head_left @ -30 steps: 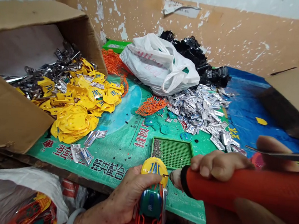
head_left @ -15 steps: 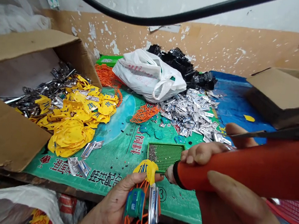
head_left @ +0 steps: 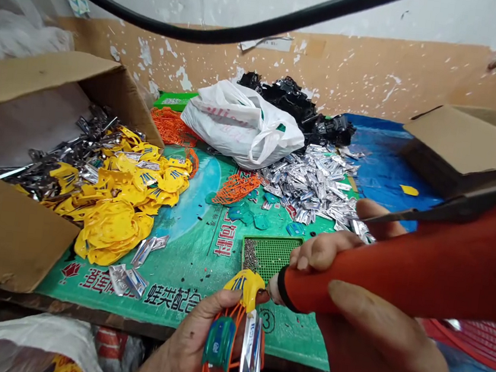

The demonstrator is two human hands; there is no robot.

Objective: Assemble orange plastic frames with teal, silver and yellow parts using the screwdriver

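Note:
My left hand (head_left: 195, 338) is closed on a small assembly at the table's front edge. It has a yellow cap (head_left: 246, 286), a teal part (head_left: 219, 341), orange lattice strips (head_left: 236, 334) and silver pieces (head_left: 250, 353). My right hand (head_left: 376, 320) wraps round a red power tool (head_left: 381, 273). Its tip points left and meets the side of the yellow cap; the exact contact is hidden. A pair of dark scissors or snips (head_left: 451, 206) lies along the tool's top. Just behind the tip sits a green tray (head_left: 274, 253) with tiny screws.
An open carton (head_left: 10, 230) at left spills dark metal parts and yellow pieces (head_left: 113, 227). Behind are a white bag (head_left: 241, 125), black parts (head_left: 289, 98), silver pieces (head_left: 311, 184) and orange lattices (head_left: 236, 187). Another carton (head_left: 477, 140) stands right; a black cable (head_left: 203, 33) crosses above.
The red tool and my right hand have shifted slightly left, and the tool's tip now meets the yellow cap. The whole view has moved a little; both holds are the same.

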